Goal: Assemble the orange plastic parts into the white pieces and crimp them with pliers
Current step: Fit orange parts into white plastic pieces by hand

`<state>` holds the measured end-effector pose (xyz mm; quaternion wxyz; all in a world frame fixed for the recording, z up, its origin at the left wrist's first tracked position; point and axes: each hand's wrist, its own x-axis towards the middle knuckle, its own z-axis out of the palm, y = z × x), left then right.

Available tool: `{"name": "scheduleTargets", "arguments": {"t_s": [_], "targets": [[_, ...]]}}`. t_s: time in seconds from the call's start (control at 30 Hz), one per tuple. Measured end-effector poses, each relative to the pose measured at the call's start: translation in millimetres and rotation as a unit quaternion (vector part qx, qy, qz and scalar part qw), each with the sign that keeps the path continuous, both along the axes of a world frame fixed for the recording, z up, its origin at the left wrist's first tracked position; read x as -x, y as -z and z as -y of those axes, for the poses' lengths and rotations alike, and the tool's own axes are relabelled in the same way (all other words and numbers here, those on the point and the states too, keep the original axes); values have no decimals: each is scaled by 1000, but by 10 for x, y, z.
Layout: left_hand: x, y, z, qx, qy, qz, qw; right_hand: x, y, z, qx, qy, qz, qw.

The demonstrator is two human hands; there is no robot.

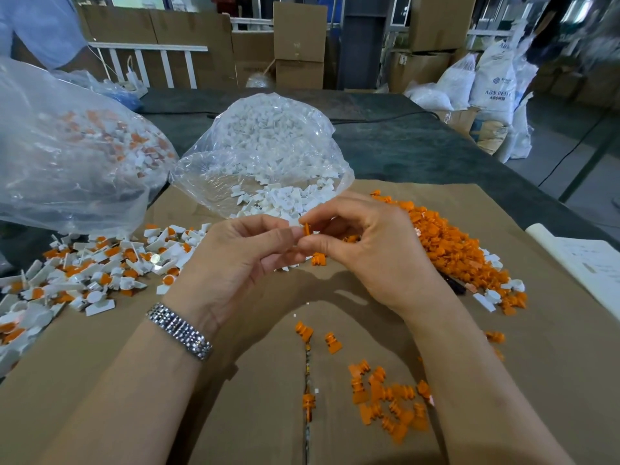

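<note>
My left hand (240, 255) and my right hand (372, 250) meet above the cardboard, fingertips together. Between them sits a small orange plastic part (307, 229), pinched by both, with a bit of a white piece (294, 222) at my left fingertips. A big heap of orange parts (449, 243) lies right of my right hand. White pieces (285, 199) spill from an open clear bag (268, 146) just behind my hands. Joined white-and-orange pieces (100, 263) lie in a pile at the left. A dark handle, perhaps the pliers (454, 285), pokes out under the orange heap.
Brown cardboard (201, 414) covers the dark table. Loose orange parts (385, 397) lie near my right forearm. A second clear bag (67, 156) with joined pieces stands at the far left. A white paper sheet (587, 263) lies at the right edge. Boxes and sacks stand behind.
</note>
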<state>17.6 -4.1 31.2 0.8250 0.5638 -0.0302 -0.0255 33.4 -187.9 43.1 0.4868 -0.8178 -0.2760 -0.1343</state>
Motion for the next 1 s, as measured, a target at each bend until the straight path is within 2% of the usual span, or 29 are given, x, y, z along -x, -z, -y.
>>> {"name": "scheduleTargets", "arguments": {"t_s": [0.13, 0.2, 0.23, 0.27, 0.33, 0.37, 0.43, 0.57, 0.63, 0.73, 0.83, 0.93, 1.0], "targets": [[6, -17, -10, -3, -16, -4, 1000, 6, -54, 77, -54, -12, -80, 995], [-5, -24, -21, 5, -28, -17, 999, -54, -60, 172, -30, 88, -83, 992], [-13, -25, -32, 8, -35, -23, 999, -96, -41, 234, 33, 168, -83, 982], [-17, -27, -40, 11, -39, -25, 999, -140, -6, 301, 128, 244, -98, 956], [-19, -31, -53, 11, -43, -21, 999, -184, 69, 383, 308, 333, -185, 872], [-24, -33, -61, 10, -44, -17, 999, -191, 96, 401, 359, 345, -226, 837], [-27, -29, -71, 12, -49, -16, 999, -192, 126, 407, 396, 341, -257, 813], [-25, -21, -79, 13, -58, -23, 998, -180, 141, 382, 404, 329, -229, 822], [-26, -25, -74, 12, -63, -27, 998, -177, 137, 382, 374, 323, -215, 843], [-30, -28, -66, 17, -76, -33, 996, -145, 47, 369, 253, 271, -215, 904], [-36, -27, -73, 39, -93, -38, 994, -41, -119, 284, 115, 142, -265, 947], [-41, -37, -72, 51, -98, -32, 993, 96, -202, 168, 123, 21, -315, 941], [-43, -38, -75, 56, -106, -27, 992, 145, -198, 90, 160, -6, -313, 936]]}}
